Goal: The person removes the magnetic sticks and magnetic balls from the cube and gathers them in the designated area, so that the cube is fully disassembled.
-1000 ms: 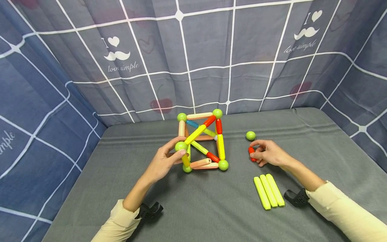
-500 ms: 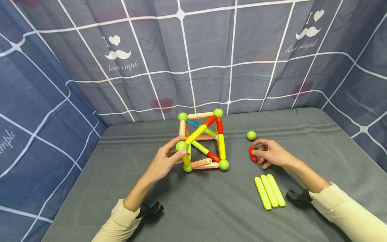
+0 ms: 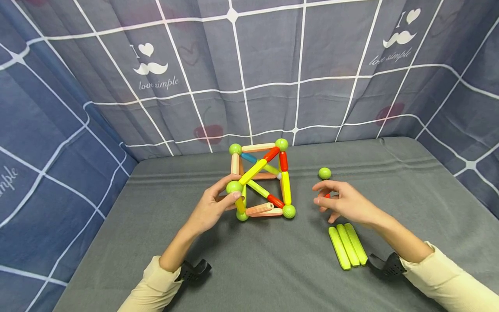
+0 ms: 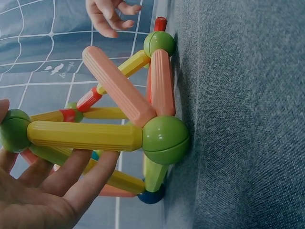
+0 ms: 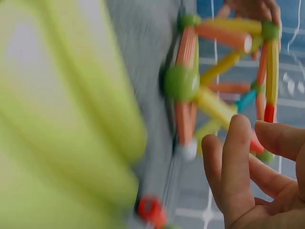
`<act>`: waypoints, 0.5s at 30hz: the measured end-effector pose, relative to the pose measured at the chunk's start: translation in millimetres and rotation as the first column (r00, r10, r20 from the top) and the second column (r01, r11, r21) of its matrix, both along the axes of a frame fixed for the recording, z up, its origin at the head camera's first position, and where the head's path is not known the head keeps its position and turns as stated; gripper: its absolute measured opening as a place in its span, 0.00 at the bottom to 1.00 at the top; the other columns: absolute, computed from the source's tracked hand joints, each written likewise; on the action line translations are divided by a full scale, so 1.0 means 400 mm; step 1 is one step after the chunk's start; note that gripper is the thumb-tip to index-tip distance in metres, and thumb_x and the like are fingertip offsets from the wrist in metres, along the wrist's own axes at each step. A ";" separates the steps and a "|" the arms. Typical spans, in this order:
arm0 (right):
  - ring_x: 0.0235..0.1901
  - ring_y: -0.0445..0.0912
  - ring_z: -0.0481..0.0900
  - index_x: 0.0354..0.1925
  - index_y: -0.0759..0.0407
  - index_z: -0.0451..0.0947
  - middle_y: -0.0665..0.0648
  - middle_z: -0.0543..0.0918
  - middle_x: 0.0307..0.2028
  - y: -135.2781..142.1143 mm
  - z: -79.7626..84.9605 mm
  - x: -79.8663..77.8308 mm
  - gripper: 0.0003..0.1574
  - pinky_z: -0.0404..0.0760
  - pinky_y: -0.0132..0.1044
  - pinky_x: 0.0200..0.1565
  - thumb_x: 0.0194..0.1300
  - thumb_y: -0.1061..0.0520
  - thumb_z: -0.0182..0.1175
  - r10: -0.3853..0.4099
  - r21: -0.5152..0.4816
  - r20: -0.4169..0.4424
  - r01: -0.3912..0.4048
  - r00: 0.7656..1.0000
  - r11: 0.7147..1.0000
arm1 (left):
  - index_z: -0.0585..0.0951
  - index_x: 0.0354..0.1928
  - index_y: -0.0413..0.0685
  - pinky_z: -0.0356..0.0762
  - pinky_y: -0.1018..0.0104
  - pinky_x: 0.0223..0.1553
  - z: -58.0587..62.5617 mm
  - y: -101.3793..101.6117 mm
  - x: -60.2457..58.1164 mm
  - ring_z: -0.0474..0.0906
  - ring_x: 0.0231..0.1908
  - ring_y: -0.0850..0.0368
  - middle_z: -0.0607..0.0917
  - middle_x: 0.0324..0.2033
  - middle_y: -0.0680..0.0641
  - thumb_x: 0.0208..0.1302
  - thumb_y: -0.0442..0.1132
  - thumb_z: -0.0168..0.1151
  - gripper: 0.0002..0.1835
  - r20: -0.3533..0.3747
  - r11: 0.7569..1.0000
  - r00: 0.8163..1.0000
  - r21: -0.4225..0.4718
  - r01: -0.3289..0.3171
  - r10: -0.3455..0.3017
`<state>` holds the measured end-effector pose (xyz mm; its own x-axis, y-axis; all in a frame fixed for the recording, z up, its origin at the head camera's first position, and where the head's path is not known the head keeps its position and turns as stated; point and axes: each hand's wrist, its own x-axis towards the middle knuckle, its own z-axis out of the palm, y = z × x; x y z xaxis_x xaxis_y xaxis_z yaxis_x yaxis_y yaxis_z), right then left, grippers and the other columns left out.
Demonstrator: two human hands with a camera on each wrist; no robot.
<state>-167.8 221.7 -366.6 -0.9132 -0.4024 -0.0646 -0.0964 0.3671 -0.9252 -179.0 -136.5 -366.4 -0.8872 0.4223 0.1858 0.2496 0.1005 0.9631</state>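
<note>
My left hand [image 3: 210, 208] pinches a green ball [image 3: 234, 187] at the near upper corner of a box-shaped frame of building sticks and balls. A yellow stick [image 4: 83, 135] runs from that ball to a lower green ball [image 4: 166, 139] by the cloth. From the lower ball a salmon stick [image 4: 116, 86] juts out with a free end. My right hand [image 3: 347, 203] hovers to the frame's right, fingers loosely bent and holding nothing. Below it lies a short red stick [image 5: 152, 211], apart from the fingers and mostly hidden in the head view.
A loose green ball [image 3: 325, 173] lies beyond my right hand. Nearer me, three yellow-green sticks [image 3: 348, 246] lie side by side on the grey cloth [image 3: 265, 264]. A checked curtain [image 3: 269, 104] hangs behind and along both sides.
My right hand has let go of the red stick and lifted off, its fingers spreading and shifting slightly left over it. The left hand and the frame stay in place.
</note>
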 end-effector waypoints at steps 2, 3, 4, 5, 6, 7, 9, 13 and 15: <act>0.37 0.61 0.81 0.60 0.73 0.68 0.65 0.76 0.41 -0.030 0.003 0.011 0.27 0.84 0.47 0.27 0.69 0.60 0.62 0.032 -0.028 0.004 -0.032 0.999 0.999 | 0.69 0.68 0.44 0.80 0.50 0.47 0.001 0.001 0.000 0.79 0.49 0.35 0.72 0.58 0.34 0.73 0.36 0.58 0.23 0.001 1.000 1.000 -0.001 0.002 -0.002; 0.37 0.61 0.81 0.60 0.73 0.68 0.65 0.76 0.42 -0.046 0.005 0.016 0.27 0.84 0.48 0.27 0.69 0.60 0.61 0.048 -0.045 0.014 -0.048 0.999 0.998 | 0.69 0.68 0.44 0.80 0.50 0.47 0.001 0.001 0.000 0.79 0.49 0.35 0.72 0.58 0.34 0.73 0.36 0.58 0.23 0.001 1.000 1.000 -0.003 0.002 -0.002; 0.38 0.62 0.82 0.60 0.73 0.69 0.65 0.75 0.42 -0.061 0.006 0.020 0.27 0.84 0.48 0.28 0.69 0.61 0.61 0.065 -0.062 0.021 -0.063 0.998 0.996 | 0.69 0.68 0.44 0.80 0.50 0.47 0.001 0.002 0.000 0.79 0.49 0.35 0.72 0.58 0.34 0.73 0.36 0.58 0.23 0.002 1.000 1.000 -0.005 0.001 -0.001; 0.39 0.62 0.82 0.59 0.73 0.69 0.65 0.75 0.43 -0.077 0.008 0.024 0.26 0.84 0.48 0.28 0.68 0.61 0.62 0.075 -0.080 0.032 -0.073 0.997 0.994 | 0.69 0.68 0.44 0.80 0.50 0.47 0.001 0.002 0.000 0.79 0.49 0.35 0.72 0.58 0.34 0.73 0.36 0.57 0.23 0.003 1.000 1.000 -0.006 0.001 -0.001; 0.39 0.62 0.81 0.59 0.72 0.70 0.65 0.75 0.43 -0.092 0.009 0.028 0.26 0.84 0.49 0.29 0.68 0.61 0.62 0.087 -0.100 0.043 -0.082 0.995 0.992 | 0.69 0.68 0.44 0.80 0.50 0.47 0.002 0.003 0.001 0.79 0.49 0.35 0.72 0.58 0.34 0.73 0.36 0.57 0.23 0.005 1.000 1.000 -0.007 0.001 -0.001; 0.39 0.63 0.81 0.59 0.71 0.70 0.66 0.74 0.45 -0.108 0.011 0.032 0.25 0.84 0.49 0.29 0.68 0.61 0.62 0.097 -0.121 0.055 -0.090 0.994 0.989 | 0.69 0.68 0.44 0.80 0.50 0.47 0.002 0.003 0.001 0.79 0.49 0.35 0.72 0.58 0.34 0.73 0.37 0.57 0.23 0.006 1.000 1.000 -0.007 0.001 -0.001; 0.40 0.63 0.80 0.58 0.69 0.71 0.67 0.73 0.48 -0.138 0.014 0.039 0.24 0.84 0.50 0.30 0.67 0.61 0.62 0.110 -0.162 0.071 -0.097 0.991 0.982 | 0.69 0.68 0.44 0.80 0.51 0.47 0.003 0.004 0.002 0.79 0.49 0.35 0.72 0.58 0.34 0.73 0.36 0.57 0.23 0.008 1.000 1.000 -0.005 0.000 0.000; 0.42 0.62 0.79 0.59 0.68 0.71 0.68 0.72 0.55 -0.193 0.017 0.045 0.25 0.85 0.51 0.32 0.66 0.62 0.63 0.119 -0.222 0.074 -0.100 0.990 0.970 | 0.69 0.68 0.44 0.80 0.51 0.47 0.003 0.004 0.002 0.79 0.49 0.32 0.72 0.57 0.33 0.73 0.36 0.57 0.23 0.008 1.000 1.000 0.004 -0.002 0.002; 0.45 0.62 0.78 0.59 0.68 0.71 0.67 0.72 0.56 -0.216 0.016 0.044 0.24 0.85 0.50 0.32 0.66 0.63 0.62 0.117 -0.240 0.075 -0.095 0.990 0.966 | 0.69 0.68 0.43 0.80 0.50 0.47 0.002 0.004 0.002 0.78 0.49 0.31 0.72 0.57 0.33 0.73 0.35 0.57 0.23 0.007 1.000 1.000 0.006 -0.003 0.003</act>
